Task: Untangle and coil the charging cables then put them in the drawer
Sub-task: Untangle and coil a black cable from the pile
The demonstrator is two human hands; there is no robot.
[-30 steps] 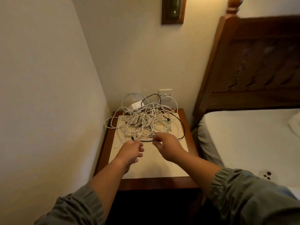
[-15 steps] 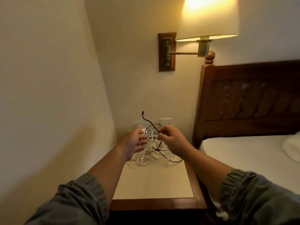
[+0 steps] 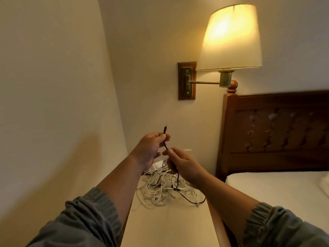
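You are pinching the black cable (image 3: 166, 147) near its plug with your left hand (image 3: 151, 150), while your right hand (image 3: 181, 164) is closing on it just below, at frame centre. Keep feeding it hand over hand, slowly, so it is sliding free of the white cables (image 3: 158, 190) heaped on the nightstand (image 3: 170, 227) below. No drawer is showing.

A bedroom is shown: a carved wooden headboard (image 3: 277, 132), a white mattress (image 3: 277, 189) and a lit wall lamp (image 3: 230, 38) are seen.
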